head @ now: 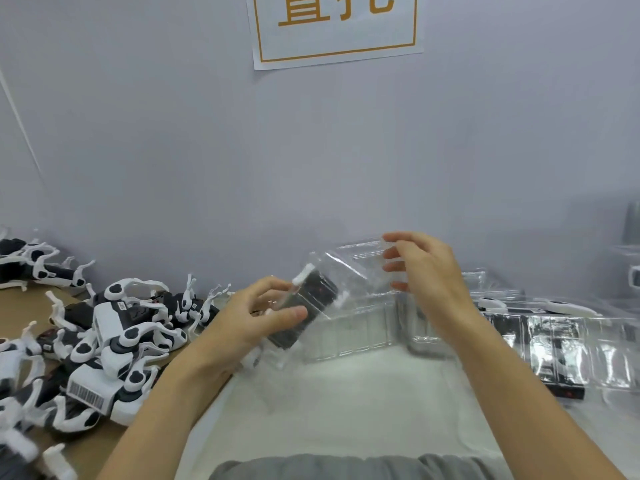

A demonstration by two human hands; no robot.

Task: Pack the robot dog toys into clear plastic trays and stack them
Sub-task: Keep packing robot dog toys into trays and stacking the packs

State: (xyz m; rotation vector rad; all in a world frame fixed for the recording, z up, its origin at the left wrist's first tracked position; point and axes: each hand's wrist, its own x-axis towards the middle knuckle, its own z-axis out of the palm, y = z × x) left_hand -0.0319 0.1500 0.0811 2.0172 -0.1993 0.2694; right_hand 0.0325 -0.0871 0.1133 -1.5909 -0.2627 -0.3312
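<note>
A black-and-white robot dog toy (308, 299) lies inside a clear plastic tray (349, 275) that I hold tilted above the table. My left hand (256, 313) grips the tray's near left end, thumb over the toy's dark body. My right hand (422, 268) holds the tray's far right end with its fingers curled over the rim. Under the raised tray stands another clear tray (360, 336) on the white surface. A heap of loose robot dog toys (104, 337) lies at the left.
Packed clear trays (554, 341) with toys sit stacked at the right. The loose toys rest on brown cardboard (20, 306). A grey wall with a paper sign (334, 26) rises close behind. A white padded surface (346, 410) lies in front of me.
</note>
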